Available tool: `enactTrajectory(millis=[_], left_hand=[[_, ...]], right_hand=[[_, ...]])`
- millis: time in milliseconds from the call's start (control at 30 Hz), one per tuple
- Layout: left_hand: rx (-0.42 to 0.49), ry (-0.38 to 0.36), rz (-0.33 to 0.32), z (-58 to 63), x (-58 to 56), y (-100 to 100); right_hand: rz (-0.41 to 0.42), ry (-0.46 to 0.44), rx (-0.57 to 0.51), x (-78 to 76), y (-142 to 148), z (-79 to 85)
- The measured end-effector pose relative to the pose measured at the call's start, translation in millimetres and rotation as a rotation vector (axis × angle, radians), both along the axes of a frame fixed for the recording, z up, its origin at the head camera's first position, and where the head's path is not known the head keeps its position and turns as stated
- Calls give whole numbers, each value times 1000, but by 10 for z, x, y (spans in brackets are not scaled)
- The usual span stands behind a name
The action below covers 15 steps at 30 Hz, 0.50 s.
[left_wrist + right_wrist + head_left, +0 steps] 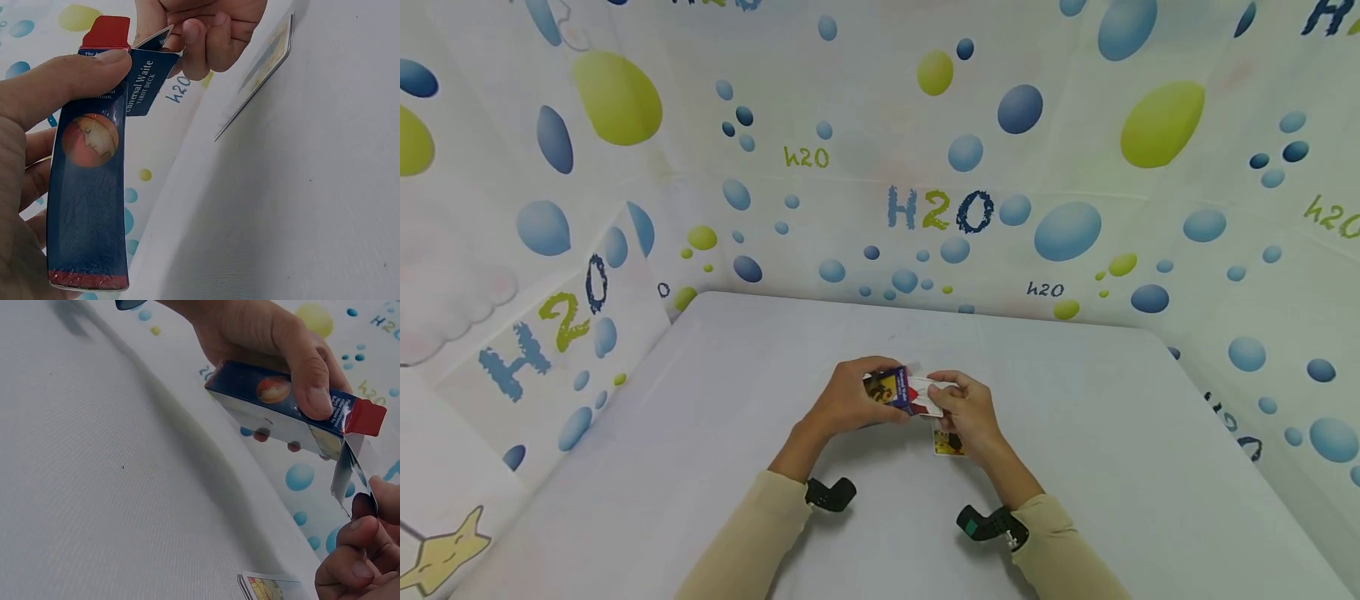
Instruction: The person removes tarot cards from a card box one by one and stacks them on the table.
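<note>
My left hand holds a dark blue tarot deck box above the table, thumb across its narrow side and fingers behind. The box's end is open, and a small red side flap sticks out there. Between thumb and fingers, my right hand pinches the box's lid flap, which reads "Universal Waite Tarot Deck". Below the right hand lies a small stack of picture cards, partly hidden by that hand in the head view. Whether any cards are inside the box, I cannot tell.
A white-covered table spreads under both hands. Behind it and at the sides hangs a light cloth printed with blue and green drops and "H2O". Dark wrist cameras are strapped on at both sleeves.
</note>
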<state>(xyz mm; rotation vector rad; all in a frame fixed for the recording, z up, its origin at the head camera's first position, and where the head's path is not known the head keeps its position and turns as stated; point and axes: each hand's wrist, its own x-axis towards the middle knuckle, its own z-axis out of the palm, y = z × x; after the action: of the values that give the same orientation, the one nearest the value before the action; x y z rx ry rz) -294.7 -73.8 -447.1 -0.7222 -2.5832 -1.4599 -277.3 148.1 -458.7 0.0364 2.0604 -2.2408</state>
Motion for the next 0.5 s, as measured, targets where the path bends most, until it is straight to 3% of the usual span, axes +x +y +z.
enactTrajectory(millis=[500], left_hand=[[-32, -36, 52, -11, -24, -37]], right_hand=[[-122, 42, 86, 11, -11, -6]])
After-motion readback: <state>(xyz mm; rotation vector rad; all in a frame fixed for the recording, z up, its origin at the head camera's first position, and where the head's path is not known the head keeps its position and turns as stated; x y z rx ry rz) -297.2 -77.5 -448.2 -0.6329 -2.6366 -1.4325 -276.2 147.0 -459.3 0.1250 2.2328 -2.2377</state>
